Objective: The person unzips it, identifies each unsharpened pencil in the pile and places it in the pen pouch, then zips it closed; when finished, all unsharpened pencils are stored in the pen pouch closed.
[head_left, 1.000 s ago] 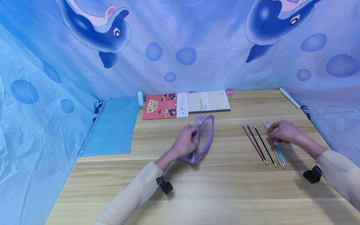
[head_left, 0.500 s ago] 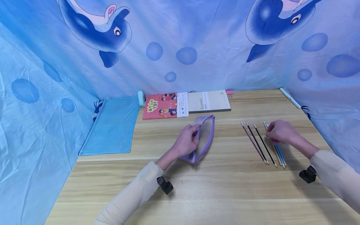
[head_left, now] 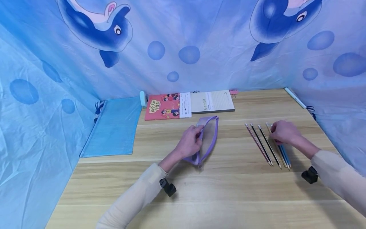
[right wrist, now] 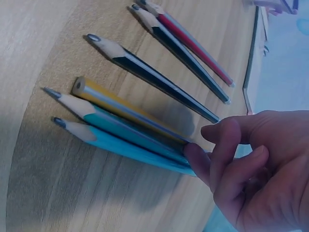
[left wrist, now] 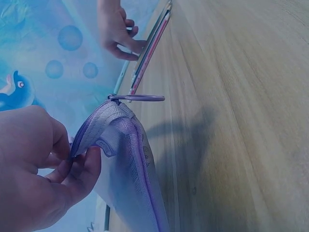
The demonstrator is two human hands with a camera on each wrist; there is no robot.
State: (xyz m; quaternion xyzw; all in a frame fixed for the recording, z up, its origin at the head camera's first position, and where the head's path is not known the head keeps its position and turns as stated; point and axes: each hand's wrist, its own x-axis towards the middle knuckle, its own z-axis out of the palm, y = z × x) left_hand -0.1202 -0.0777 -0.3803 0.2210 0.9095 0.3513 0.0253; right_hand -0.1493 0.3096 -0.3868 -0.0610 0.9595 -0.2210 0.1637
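My left hand [head_left: 188,143] pinches one edge of the unzipped mouth of a purple-trimmed mesh pencil case [head_left: 210,149], standing on the table. In the left wrist view, its zipper pull [left wrist: 145,98] sticks out at the near end. My right hand [head_left: 285,132] is at the far ends of the pencils on the right. Its thumb and a finger pinch the yellow pencil [right wrist: 125,111], whose blunt end faces the camera. Right beside it lie a teal pencil [right wrist: 120,125] and a light-blue pencil [right wrist: 130,152]. The far ends of these pencils are hidden by my fingers.
Left of them lie two dark pencils [head_left: 267,143] and a dark red pencil [head_left: 255,140]. A red book [head_left: 163,111], a notebook [head_left: 220,101], a pink clip [head_left: 233,92] and a light-blue stapler-like thing [head_left: 142,99] line the back. A blue mesh pouch [head_left: 111,130] lies left, a pale pen [head_left: 295,98] right.
My right hand has moved slightly left over the pencil ends, and the yellow pencil's far end has shifted a little left. My left hand keeps its hold on the pencil case.
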